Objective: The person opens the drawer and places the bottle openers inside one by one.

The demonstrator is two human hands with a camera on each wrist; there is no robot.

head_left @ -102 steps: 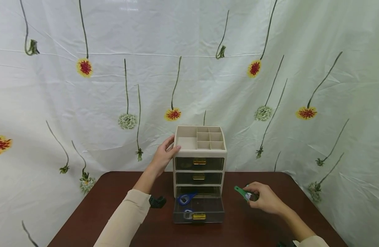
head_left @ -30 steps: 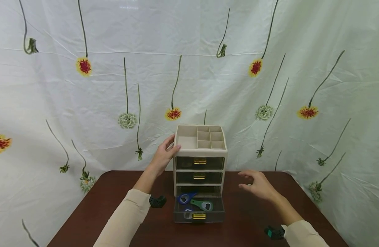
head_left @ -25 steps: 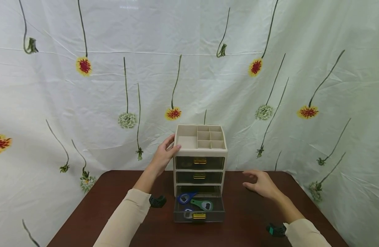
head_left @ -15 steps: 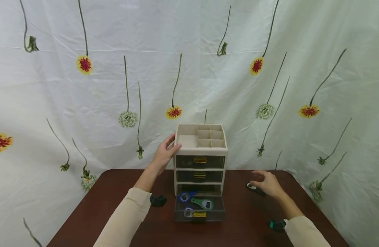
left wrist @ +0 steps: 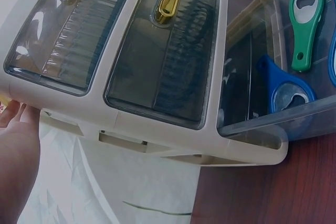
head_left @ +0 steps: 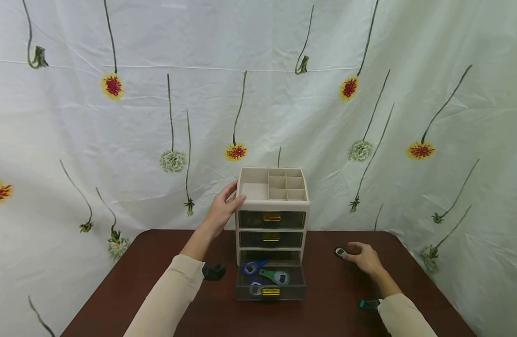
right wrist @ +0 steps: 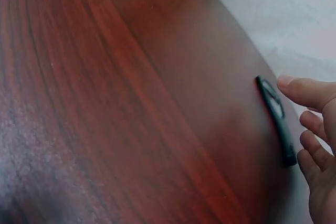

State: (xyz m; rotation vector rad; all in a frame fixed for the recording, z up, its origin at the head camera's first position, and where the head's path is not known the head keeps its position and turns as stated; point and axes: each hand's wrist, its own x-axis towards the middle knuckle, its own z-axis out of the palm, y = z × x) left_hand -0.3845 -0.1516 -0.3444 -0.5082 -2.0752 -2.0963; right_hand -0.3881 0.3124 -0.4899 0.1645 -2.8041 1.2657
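A cream desktop drawer organizer [head_left: 273, 206] stands on the table. My left hand [head_left: 220, 210] holds its upper left corner, thumb on the top edge and fingers along the side. The smoky bottom drawer [head_left: 298, 292] is pulled out. In it lie a green bottle opener [head_left: 280, 277], a blue bottle opener [head_left: 251, 267] and another opener [head_left: 256, 288] near the front, partly seen through the drawer front. On the right, my right hand [head_left: 366, 258] hovers with loosely bent fingers around a black bottle opener [right wrist: 278, 121] on the table; it seems not to grip it.
Two upper drawers with gold handles [head_left: 272, 217] are closed. The organizer's top has divided compartments [head_left: 286, 185]. A flowered white cloth [head_left: 326, 117] hangs behind the dark red table [head_left: 178, 299].
The green bottle opener has gone from my right hand into the drawer. My right hand has then moved right to the black bottle opener. My left hand has kept its place.
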